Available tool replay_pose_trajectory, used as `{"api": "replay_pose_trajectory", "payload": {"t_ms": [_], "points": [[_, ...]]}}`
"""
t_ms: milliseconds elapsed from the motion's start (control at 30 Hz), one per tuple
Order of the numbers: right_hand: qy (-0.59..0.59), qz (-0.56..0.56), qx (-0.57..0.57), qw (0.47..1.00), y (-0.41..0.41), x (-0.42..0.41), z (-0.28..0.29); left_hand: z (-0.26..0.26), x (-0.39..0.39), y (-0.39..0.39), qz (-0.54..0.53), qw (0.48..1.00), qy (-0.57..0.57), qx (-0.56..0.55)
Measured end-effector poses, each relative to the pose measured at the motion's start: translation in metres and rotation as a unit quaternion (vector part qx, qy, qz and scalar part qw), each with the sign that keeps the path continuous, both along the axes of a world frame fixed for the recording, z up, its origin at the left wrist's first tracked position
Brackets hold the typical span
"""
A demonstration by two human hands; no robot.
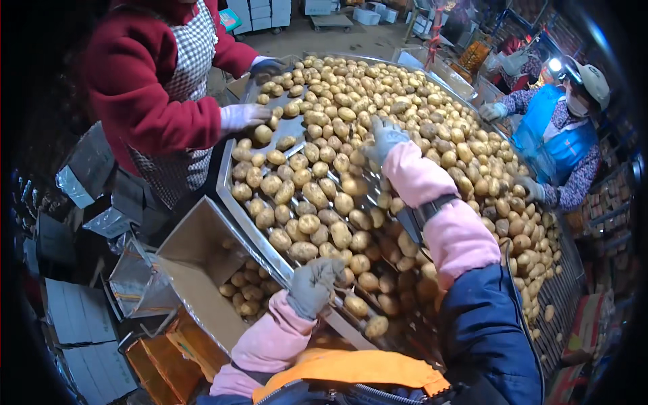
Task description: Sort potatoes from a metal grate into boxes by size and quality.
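A metal sorting table [223,183] bears a wide heap of potatoes [344,114]. My right hand [386,139], in a grey work glove, reaches over the middle of the heap and touches potatoes there; whether its fingers close on one is hidden. Nearer to me, my left hand [315,286], also gloved in grey, rests at the table's near edge with its fingers curled beside potatoes. What lies under those fingers cannot be made out. Below the table's left edge, a cardboard box [202,283] stands with its top open and potatoes inside.
At the left, a person in a red top [147,86] has gloved hands at the potatoes. Another person in a blue apron [557,134] works at the right edge. White boxes [81,314] and orange crates [167,354] stand at the lower left. Slatted metal [567,283] runs along the right.
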State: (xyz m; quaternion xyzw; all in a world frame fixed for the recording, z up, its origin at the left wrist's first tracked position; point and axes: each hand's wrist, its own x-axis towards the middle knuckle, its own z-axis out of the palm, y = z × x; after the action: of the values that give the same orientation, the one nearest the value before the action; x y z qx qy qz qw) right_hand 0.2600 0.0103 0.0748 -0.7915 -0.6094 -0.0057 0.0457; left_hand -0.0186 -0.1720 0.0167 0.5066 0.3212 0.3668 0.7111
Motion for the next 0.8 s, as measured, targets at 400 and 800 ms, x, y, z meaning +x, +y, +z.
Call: {"api": "replay_pose_trajectory", "payload": {"t_ms": [400, 800], "points": [[-0.312, 0.049, 0.012, 0.949, 0.099, 0.048, -0.06, -0.029, -0.027, 0.017, 0.031, 0.971, 0.154, 0.179], [-0.04, 0.02, -0.111, 0.993, 0.119, 0.058, -0.049, -0.033, -0.015, 0.017, 0.083, 0.958, 0.163, 0.221]]}}
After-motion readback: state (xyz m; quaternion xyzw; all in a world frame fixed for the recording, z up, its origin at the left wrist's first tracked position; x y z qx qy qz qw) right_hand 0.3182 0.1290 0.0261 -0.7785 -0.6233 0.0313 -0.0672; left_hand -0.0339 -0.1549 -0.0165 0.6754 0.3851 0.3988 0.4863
